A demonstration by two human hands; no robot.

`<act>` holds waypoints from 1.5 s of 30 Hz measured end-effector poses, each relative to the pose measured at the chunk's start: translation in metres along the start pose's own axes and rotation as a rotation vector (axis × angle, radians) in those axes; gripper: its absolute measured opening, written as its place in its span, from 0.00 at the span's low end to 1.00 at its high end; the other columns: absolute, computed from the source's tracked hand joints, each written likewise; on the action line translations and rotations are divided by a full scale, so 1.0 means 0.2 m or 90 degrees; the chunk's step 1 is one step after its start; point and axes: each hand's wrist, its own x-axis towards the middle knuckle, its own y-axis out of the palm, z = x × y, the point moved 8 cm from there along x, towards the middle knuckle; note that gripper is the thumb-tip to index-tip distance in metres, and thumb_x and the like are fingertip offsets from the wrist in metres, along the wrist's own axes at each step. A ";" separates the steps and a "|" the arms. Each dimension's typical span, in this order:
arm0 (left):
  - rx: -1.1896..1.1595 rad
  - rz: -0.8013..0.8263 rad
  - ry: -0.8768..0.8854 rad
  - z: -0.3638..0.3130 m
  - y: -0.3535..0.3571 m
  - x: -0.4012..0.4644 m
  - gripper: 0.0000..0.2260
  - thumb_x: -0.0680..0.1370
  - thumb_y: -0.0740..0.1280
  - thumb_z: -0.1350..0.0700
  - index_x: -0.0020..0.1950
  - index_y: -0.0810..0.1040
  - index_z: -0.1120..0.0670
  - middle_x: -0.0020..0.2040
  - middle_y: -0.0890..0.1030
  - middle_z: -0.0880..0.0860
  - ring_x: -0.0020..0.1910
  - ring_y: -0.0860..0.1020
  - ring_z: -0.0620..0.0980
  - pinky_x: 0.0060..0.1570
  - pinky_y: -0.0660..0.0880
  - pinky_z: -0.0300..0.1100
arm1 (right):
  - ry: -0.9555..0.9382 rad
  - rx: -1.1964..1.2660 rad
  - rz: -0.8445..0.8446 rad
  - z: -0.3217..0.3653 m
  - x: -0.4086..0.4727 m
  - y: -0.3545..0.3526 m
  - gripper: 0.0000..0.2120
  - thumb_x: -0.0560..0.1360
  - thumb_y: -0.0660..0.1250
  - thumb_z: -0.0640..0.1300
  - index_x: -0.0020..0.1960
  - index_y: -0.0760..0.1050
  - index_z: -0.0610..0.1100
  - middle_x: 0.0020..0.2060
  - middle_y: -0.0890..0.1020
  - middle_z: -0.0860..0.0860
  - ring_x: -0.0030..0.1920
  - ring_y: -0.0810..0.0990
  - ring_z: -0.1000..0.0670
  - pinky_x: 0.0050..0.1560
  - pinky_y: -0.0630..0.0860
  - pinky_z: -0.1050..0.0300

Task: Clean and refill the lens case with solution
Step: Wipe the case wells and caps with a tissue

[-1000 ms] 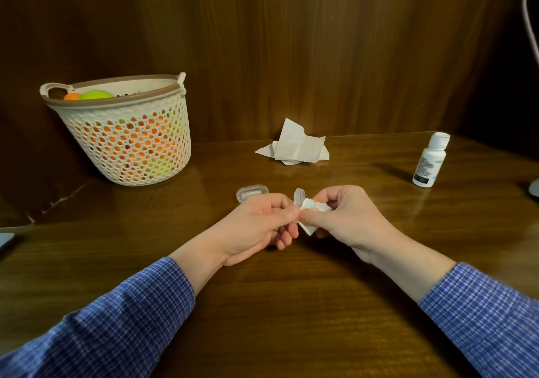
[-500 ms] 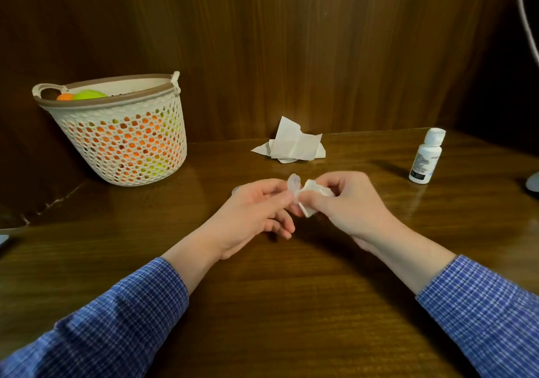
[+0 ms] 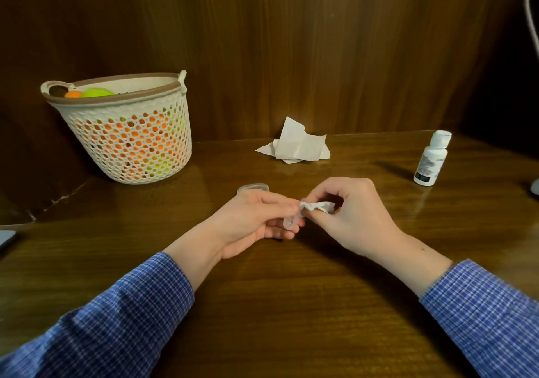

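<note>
My left hand (image 3: pixel 250 220) pinches a small clear lens case part (image 3: pixel 291 222) between thumb and fingers, just above the wooden table (image 3: pixel 291 304). My right hand (image 3: pixel 353 217) grips a crumpled white tissue (image 3: pixel 316 206) and holds it against the case part. The two hands meet at the middle of the table. A second clear case piece (image 3: pixel 253 187) lies on the table just behind my left hand, partly hidden by it. The white solution bottle (image 3: pixel 431 158) stands upright, cap on, at the right.
A cream perforated basket (image 3: pixel 128 132) with orange and green balls stands at the back left. A loose pile of white tissue paper (image 3: pixel 294 146) lies at the back centre by the wooden wall. A dark flat object (image 3: pixel 5 239) pokes in at the left edge.
The case part has turned from pointing up to pointing down toward me in my left hand. The tissue has shifted to its upper side. The view has dipped slightly, so the case piece behind my hand shows again.
</note>
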 end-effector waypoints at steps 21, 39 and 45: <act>-0.097 -0.024 0.031 -0.02 0.00 0.02 0.21 0.72 0.74 0.59 0.65 0.83 0.56 0.54 0.87 0.58 0.50 0.85 0.52 0.49 0.82 0.42 | 0.511 0.535 0.055 -0.23 -0.04 0.14 0.08 0.70 0.81 0.43 0.48 0.86 0.45 0.42 0.88 0.49 0.35 0.84 0.54 0.33 0.79 0.63; -0.072 -0.032 0.024 0.00 -0.01 0.02 0.15 0.79 0.70 0.64 0.65 0.82 0.59 0.45 0.86 0.56 0.45 0.84 0.48 0.50 0.81 0.43 | 0.230 0.181 0.002 -0.21 0.01 0.07 0.05 0.72 0.77 0.52 0.40 0.82 0.56 0.40 0.82 0.68 0.47 0.78 0.68 0.36 0.74 0.64; -0.081 -0.044 0.018 0.00 -0.02 0.03 0.15 0.78 0.71 0.63 0.64 0.83 0.57 0.49 0.87 0.57 0.47 0.85 0.50 0.50 0.81 0.43 | 0.310 0.332 0.027 -0.24 0.01 0.11 0.06 0.71 0.80 0.51 0.43 0.84 0.53 0.38 0.84 0.58 0.41 0.84 0.61 0.34 0.78 0.67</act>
